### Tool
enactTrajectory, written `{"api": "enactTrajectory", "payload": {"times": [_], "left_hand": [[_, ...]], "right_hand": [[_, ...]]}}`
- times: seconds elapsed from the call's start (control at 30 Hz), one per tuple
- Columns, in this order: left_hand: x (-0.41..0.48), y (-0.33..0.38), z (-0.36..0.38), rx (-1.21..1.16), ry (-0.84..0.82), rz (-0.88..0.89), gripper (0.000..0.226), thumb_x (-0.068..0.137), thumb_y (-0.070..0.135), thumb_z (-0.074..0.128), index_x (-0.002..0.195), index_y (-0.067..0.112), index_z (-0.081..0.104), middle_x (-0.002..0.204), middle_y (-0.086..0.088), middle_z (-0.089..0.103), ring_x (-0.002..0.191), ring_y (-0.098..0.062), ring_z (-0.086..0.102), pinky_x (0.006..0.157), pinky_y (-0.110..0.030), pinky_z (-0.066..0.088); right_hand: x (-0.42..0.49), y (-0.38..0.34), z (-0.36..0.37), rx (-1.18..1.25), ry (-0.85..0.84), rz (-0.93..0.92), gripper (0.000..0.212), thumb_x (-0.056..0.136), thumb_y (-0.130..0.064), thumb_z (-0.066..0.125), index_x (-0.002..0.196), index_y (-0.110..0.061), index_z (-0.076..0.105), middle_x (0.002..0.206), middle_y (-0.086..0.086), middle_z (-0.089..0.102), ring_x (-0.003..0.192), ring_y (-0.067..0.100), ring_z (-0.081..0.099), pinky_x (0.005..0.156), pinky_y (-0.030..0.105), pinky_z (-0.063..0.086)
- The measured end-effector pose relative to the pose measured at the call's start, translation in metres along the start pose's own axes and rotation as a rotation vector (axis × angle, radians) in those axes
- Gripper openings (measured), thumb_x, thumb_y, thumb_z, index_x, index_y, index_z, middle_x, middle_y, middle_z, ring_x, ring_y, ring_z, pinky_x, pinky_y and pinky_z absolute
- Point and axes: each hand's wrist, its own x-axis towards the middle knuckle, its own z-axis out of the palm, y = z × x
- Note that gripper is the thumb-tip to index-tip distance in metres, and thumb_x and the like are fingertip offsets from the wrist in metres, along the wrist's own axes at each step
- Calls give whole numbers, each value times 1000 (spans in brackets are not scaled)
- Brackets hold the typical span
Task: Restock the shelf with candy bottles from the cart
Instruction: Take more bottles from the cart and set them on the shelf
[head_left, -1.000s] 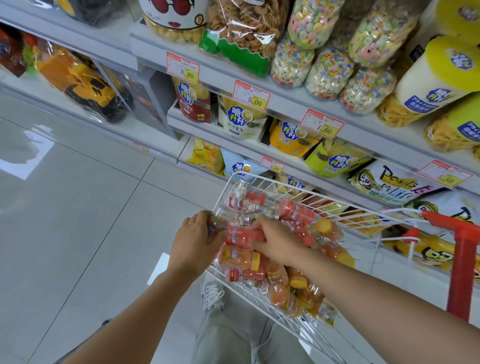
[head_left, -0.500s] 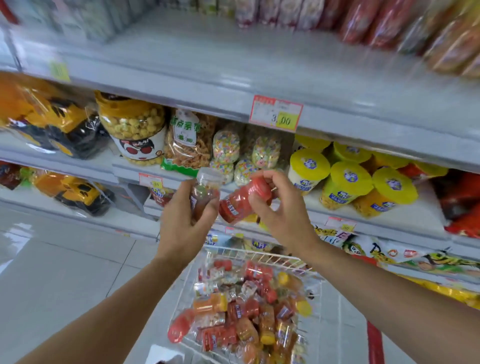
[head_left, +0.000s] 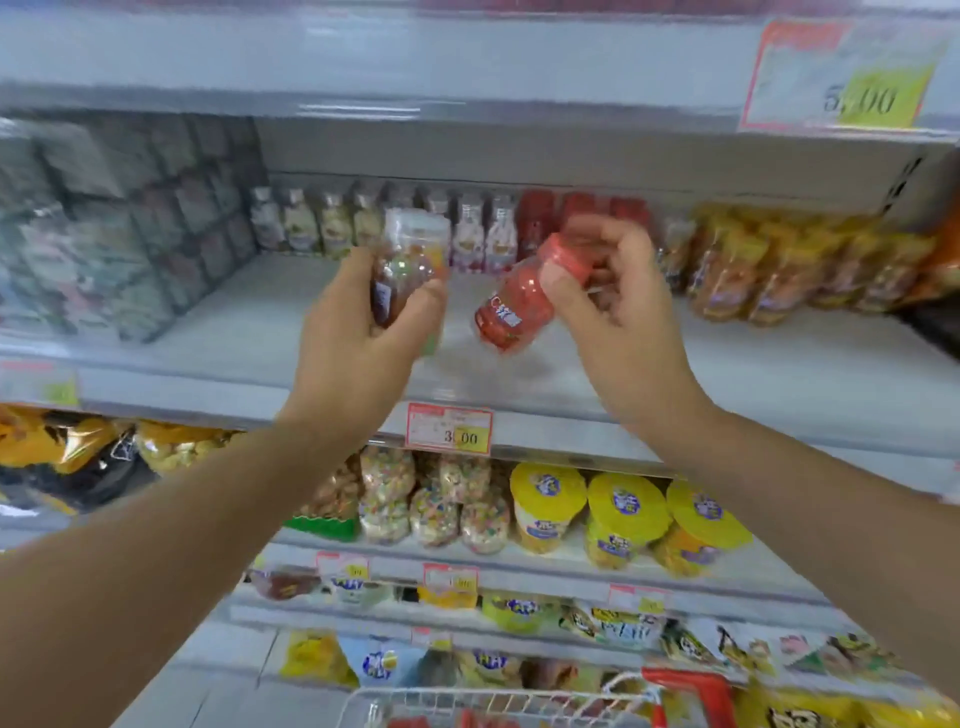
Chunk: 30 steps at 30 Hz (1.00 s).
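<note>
My left hand grips a clear candy bottle with mixed-colour sweets, held upright in front of the grey shelf. My right hand pinches a red candy bottle by its red cap, the body tilted down to the left. Both bottles hang above the bare middle of the shelf. A row of candy bottles, clear ones and red ones, stands along the shelf's back. The white wire cart shows only its rim at the bottom edge.
Grey-wrapped packs fill the shelf's left part and orange bottles its right. A price tag sits on the shelf's front lip. Yellow-lidded tubs and candy bags fill the shelf below. The cart's red handle is at bottom right.
Both hands have lifted a bottle each out of the cart and raised them to the upper shelf. The view has swung upward, so the cart has dropped to the bottom edge.
</note>
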Motion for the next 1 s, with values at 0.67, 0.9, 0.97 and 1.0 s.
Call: {"api": "enactTrajectory", "payload": {"times": [0.67,0.9,0.97,1.0], "left_hand": [[68,-41,33,72,-378,-115,27,87,24,70,112,18,62,94,7,68,83,-6,65,57,-5,45],[75,-50,28,81,-389,-131,30,85,27,72,112,21,61,103,5,69,97,-16,65,90,-35,51],[77,-52,28,96,-395,-120,29,84,27,73,110,23,60,103,6,68,97,-15,65,88,-33,50],[78,-52,28,110,-398,-113,30,84,27,73,110,24,59,104,6,68,97,-15,64,88,-33,50]], "right_hand": [[47,58,-26,-277,-153,226,56,82,-21,76,127,-19,44,118,-7,61,106,10,59,87,22,49],[44,68,-26,-438,-235,341,72,63,-26,90,117,-14,43,98,-7,65,88,9,65,78,26,53],[47,70,-21,-472,-196,336,70,63,-27,90,112,-12,42,95,-6,65,85,12,65,77,28,53],[48,70,-18,-481,-179,332,68,64,-27,90,109,-12,41,91,-7,64,82,10,64,73,23,52]]}}
